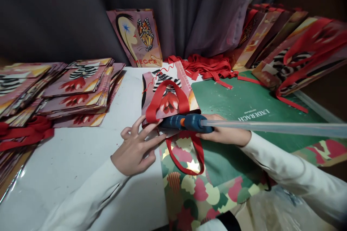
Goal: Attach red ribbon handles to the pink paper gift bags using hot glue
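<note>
Gripping blue glue gun (187, 122), right hand (225, 134) closed around its body; nozzle at paper bag (166, 94) lower edge. Left hand (135, 148), fingers spread flat, presses the bag's red ribbon handle (162, 97).

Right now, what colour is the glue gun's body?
Blue, with an orange band; the glue gun shows in the head view, held in the right hand.
</note>
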Demonstrator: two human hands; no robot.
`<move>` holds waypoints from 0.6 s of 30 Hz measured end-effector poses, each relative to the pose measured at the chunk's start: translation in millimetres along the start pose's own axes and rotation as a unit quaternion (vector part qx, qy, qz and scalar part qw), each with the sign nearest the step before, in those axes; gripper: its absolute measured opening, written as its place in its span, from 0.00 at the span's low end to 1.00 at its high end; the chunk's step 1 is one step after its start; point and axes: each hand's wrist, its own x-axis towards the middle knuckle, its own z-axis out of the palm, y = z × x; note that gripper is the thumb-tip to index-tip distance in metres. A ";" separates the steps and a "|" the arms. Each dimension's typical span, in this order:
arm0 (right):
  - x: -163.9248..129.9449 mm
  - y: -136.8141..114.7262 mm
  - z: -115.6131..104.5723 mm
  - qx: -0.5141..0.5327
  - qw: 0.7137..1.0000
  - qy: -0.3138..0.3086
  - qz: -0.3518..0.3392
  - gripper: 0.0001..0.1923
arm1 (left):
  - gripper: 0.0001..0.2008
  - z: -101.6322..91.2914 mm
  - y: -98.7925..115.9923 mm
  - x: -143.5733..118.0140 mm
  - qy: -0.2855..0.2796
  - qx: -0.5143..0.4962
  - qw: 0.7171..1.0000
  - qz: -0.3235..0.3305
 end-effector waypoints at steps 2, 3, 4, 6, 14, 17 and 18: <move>0.4 0.4 0.4 -0.007 1.000 -0.005 0.006 0.10 | 0.26 -0.2 0.2 0.7 -0.001 -0.004 1.000 0.000; 0.6 0.5 0.6 -0.013 1.000 -0.007 0.007 0.09 | 0.26 -0.1 0.2 0.9 0.000 -0.003 1.000 0.002; 0.8 0.6 0.8 -0.021 1.000 -0.009 0.005 0.09 | 0.26 0.0 0.2 1.1 0.003 -0.001 1.000 0.004; 1.4 0.9 0.8 -0.034 0.999 -0.012 -0.001 0.09 | 0.26 0.4 0.0 1.3 0.009 0.006 1.000 0.007; 3.4 -0.6 -0.9 -0.063 0.998 -0.004 -0.023 0.12 | 0.25 0.4 0.3 1.0 0.010 0.020 1.000 0.013; 3.1 -2.3 -2.3 -0.087 0.996 -0.001 -0.016 0.12 | 0.26 0.6 0.4 0.4 0.004 0.017 1.000 0.011; 2.8 -2.8 -2.9 -0.096 0.995 -0.003 -0.012 0.11 | 0.26 0.8 0.4 0.3 0.002 0.015 1.000 0.010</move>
